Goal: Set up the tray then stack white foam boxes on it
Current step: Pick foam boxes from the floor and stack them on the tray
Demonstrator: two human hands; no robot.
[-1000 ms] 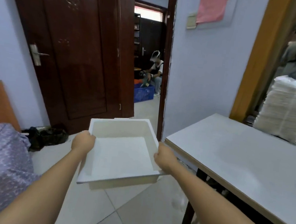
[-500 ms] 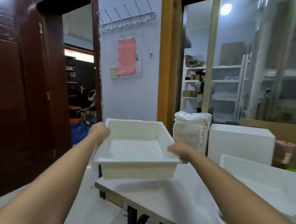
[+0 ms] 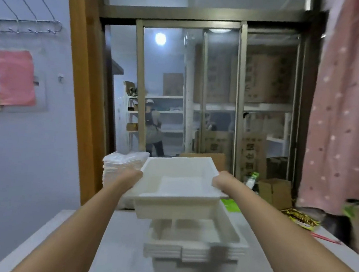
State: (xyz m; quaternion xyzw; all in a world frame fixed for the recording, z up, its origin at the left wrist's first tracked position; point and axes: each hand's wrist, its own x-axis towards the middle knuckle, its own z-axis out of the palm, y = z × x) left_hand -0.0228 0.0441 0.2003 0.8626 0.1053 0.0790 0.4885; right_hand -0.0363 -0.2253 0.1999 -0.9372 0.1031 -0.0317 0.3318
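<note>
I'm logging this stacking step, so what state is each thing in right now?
held foam box: open side up, lifted clear above the stack, tilted slightly
left hand: grips the box's left rim
right hand: grips the box's right rim
nested foam boxes: stacked open side up on the table
pile of flat white foam: stacked at the table's far end
glass sliding door: closed, as far as visible
</note>
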